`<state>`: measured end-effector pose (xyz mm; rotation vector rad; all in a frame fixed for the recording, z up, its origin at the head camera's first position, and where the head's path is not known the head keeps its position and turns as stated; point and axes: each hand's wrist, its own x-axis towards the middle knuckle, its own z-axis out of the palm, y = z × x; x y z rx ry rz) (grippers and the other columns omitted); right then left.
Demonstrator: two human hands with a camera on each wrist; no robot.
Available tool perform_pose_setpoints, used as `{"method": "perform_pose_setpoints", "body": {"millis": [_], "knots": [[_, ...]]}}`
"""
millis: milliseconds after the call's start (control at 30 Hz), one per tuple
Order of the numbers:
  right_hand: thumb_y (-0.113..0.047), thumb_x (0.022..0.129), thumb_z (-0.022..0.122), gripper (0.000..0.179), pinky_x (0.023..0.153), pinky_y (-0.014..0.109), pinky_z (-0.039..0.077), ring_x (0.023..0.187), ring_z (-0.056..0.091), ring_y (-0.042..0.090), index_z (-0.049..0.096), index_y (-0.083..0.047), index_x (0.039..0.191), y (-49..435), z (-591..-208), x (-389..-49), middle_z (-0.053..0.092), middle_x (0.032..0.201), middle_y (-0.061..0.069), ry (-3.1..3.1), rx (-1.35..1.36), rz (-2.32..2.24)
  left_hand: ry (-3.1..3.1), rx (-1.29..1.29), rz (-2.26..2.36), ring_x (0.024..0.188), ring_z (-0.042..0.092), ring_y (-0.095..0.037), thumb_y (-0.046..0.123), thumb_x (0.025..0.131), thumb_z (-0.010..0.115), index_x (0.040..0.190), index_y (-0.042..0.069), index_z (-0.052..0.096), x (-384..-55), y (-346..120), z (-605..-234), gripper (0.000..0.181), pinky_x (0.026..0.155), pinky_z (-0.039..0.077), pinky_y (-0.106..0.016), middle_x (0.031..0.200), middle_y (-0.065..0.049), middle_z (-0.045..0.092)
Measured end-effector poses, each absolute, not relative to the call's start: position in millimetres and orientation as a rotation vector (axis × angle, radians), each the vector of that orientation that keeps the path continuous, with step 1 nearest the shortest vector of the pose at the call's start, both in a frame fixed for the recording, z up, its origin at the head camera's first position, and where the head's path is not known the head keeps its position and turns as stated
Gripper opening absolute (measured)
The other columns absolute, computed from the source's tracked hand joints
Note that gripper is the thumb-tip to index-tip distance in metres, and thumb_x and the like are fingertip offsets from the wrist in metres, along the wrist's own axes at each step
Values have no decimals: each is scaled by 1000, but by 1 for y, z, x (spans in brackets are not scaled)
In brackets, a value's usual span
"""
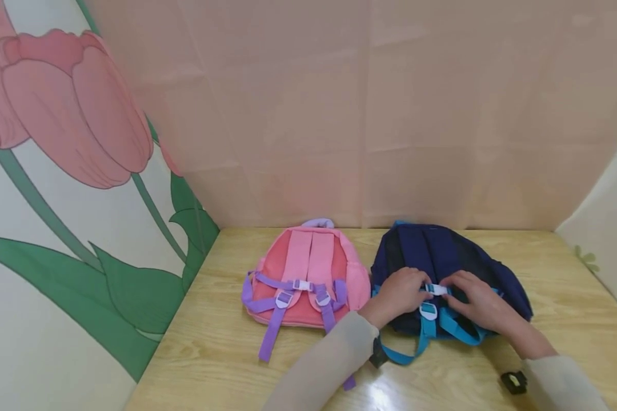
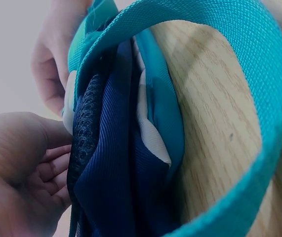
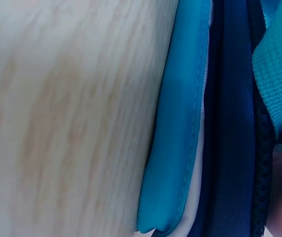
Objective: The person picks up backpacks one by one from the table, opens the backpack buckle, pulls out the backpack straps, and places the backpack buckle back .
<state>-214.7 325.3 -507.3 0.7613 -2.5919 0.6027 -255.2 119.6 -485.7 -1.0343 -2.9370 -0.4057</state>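
Note:
A navy backpack (image 1: 447, 251) with blue straps lies on the table, its strap side up. Across its straps sits a white side-release buckle (image 1: 436, 289). My left hand (image 1: 403, 291) pinches the buckle's left end between thumb and fingers. From the other side, my right hand (image 1: 477, 298) grips the right end. In the left wrist view the left hand (image 2: 20, 170) is beside the bag's mesh edge, and a blue strap loop (image 2: 274, 94) arcs across the front. The right wrist view shows mostly the bag's blue edge (image 3: 178, 128), with little of the right hand visible.
A pink backpack (image 1: 313, 251) with purple straps lies to the left, its own white buckle (image 1: 302, 285) across the straps. The wooden table (image 1: 195, 342) meets a draped backdrop (image 1: 298, 114) behind the bags. A tulip-printed panel (image 1: 77, 114) stands at the left.

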Motion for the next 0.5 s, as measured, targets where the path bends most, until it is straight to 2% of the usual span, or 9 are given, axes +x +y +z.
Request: {"method": "perform_pose_setpoints", "body": {"millis": [200, 500], "knots": [[-2, 78, 82, 25, 81, 9, 41, 89, 59, 14, 71, -9, 99, 325, -512, -216, 65, 98, -2, -2562, 769, 612, -2915, -1030, -377, 92, 56, 1, 43, 97, 67, 111, 29, 72, -255, 121, -488, 21, 86, 44, -12, 105, 18, 67], [-2, 77, 82, 24, 79, 8, 41, 86, 59, 13, 71, -10, 97, 325, -513, -217, 64, 97, -3, -2549, 775, 595, -2919, -1010, -347, 90, 54, 0, 42, 97, 67, 111, 29, 72, -252, 121, -484, 20, 83, 44, -13, 103, 17, 66]]}}
